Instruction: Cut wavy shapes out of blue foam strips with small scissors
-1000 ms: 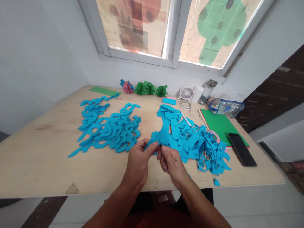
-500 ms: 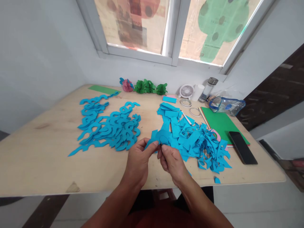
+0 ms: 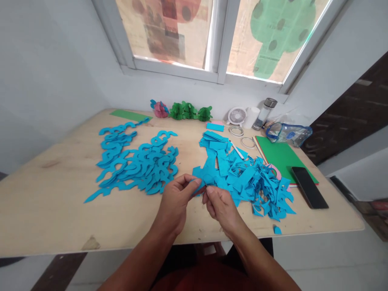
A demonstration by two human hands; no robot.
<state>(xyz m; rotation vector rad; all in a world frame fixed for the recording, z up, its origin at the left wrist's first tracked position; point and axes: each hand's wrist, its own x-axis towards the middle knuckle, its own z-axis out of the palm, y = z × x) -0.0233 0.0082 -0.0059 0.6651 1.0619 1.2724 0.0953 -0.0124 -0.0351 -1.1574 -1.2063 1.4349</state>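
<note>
My left hand (image 3: pixel 177 200) is closed, thumb and fingers pinching a blue paper piece (image 3: pixel 198 187) above the table's front part. Close beside it, my right hand (image 3: pixel 222 208) is also closed, its thumb and fingertips meeting at the paper's right edge. A small dark tip shows between the two hands, but the fingers hide what it belongs to. Beyond and to the right spreads a heap of blue paper scraps (image 3: pixel 248 178). To the left lies a pile of wavy blue paper cut-outs (image 3: pixel 142 165), overlapping one another.
Along the wall stand green paper ornaments (image 3: pixel 188 110), a pink one (image 3: pixel 159 109), a small fan (image 3: pixel 237 116) and a bottle (image 3: pixel 265 114). Tape rolls (image 3: pixel 236 131), a white pen (image 3: pixel 237 150), a clear pouch (image 3: pixel 289 134), green sheets (image 3: pixel 285 157) and a phone (image 3: pixel 309 188) lie at the right.
The hands stay together, with the blue paper turned slightly lower between them. The view has shifted a little; the piles look the same.
</note>
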